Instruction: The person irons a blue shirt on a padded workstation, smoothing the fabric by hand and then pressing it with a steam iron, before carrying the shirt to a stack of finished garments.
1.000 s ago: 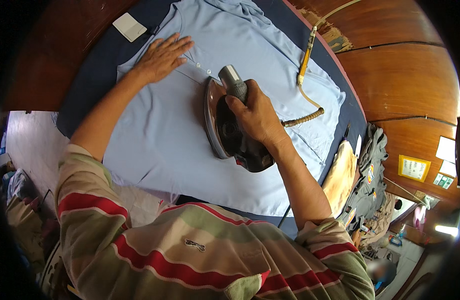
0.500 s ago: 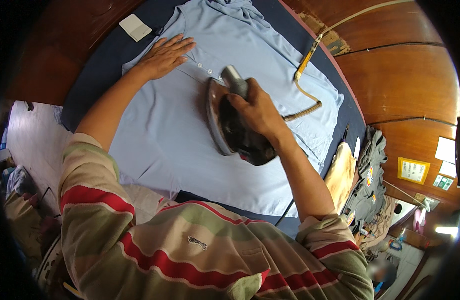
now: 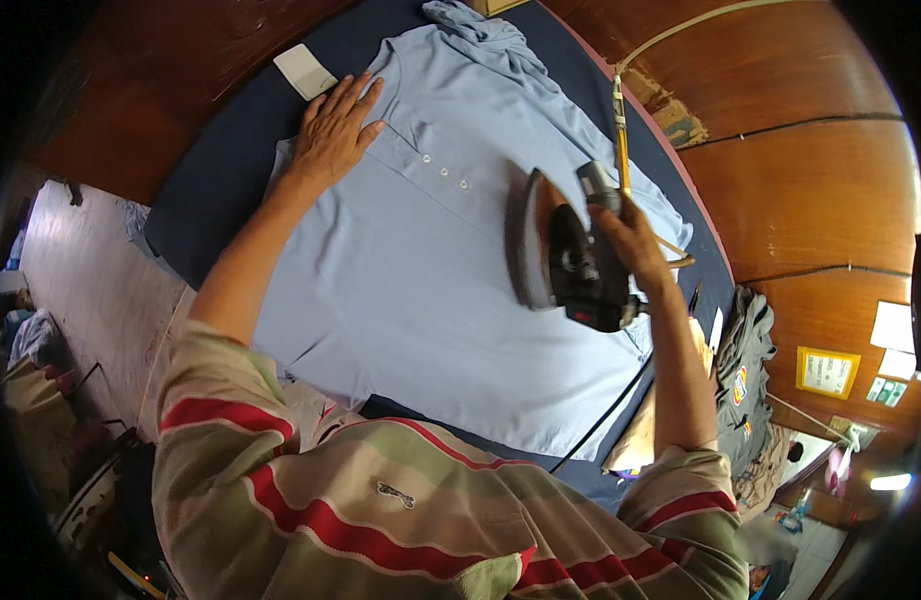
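Black plastic fills the right hand (image 3: 629, 243), whose fingers are wrapped tight around the handle of a clothes iron (image 3: 566, 258) — a firm, closed grasp. The iron is tipped on its side, its metal soleplate facing the person's left and lifted off the cloth, over the right part of a light blue shirt (image 3: 421, 270). A yellow-sheathed cord (image 3: 621, 130) runs from the back of the iron up toward the far edge of the board.

The left hand (image 3: 333, 135) holds nothing: it lies flat with fingers spread, palm pressed on the shirt's upper left corner near the shoulder, just beside a row of small white buttons (image 3: 443, 172).

The shirt is spread open and mostly smooth across a dark navy ironing surface (image 3: 216, 180), its collar bunched at the far end. A small white card (image 3: 305, 70) sits on the navy cover just beyond the left hand's fingertips.

Both forearms come from sleeves of a striped top (image 3: 381, 500) — olive, cream and red bands. Wood-panelled wall (image 3: 801, 170) curves round the right side, and dark garments (image 3: 746, 350) hang below the board's right edge.
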The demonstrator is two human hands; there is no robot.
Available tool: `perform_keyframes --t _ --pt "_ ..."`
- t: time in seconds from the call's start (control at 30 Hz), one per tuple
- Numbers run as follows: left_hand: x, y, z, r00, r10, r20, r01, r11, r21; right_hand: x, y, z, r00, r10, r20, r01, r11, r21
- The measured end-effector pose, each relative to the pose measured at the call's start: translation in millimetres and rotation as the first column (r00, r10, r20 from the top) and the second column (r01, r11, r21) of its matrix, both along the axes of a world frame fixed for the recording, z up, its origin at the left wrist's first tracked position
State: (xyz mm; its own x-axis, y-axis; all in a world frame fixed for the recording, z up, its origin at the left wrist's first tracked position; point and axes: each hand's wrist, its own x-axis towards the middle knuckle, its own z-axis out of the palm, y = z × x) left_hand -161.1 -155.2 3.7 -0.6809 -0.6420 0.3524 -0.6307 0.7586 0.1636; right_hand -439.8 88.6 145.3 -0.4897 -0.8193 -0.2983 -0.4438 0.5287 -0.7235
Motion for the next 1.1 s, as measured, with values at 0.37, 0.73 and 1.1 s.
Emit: perform_keyframes --t 0.37,0.73,1.1 --pt "-22.0 51.6 12.4 0.966 -0.008 -0.258 0.064 0.976 0.206 -17.5 -98.8 20.8 0.968 0.068 -0.241 -0.081 0.996 -0.043" --pt "-150.3 168.3 -10.9 0.942 -0.302 -0.145 0.324 0.931 0.169 -1.6 -194.4 26.7 0.696 0.575 -0.431 -0.594 0.797 0.105" --pt "-154.7 164.5 -10.4 0.869 -0.312 -0.385 0.425 0.869 0.255 39.9 -241.1 -10.5 0.377 0.818 -0.434 -0.841 0.499 0.211"
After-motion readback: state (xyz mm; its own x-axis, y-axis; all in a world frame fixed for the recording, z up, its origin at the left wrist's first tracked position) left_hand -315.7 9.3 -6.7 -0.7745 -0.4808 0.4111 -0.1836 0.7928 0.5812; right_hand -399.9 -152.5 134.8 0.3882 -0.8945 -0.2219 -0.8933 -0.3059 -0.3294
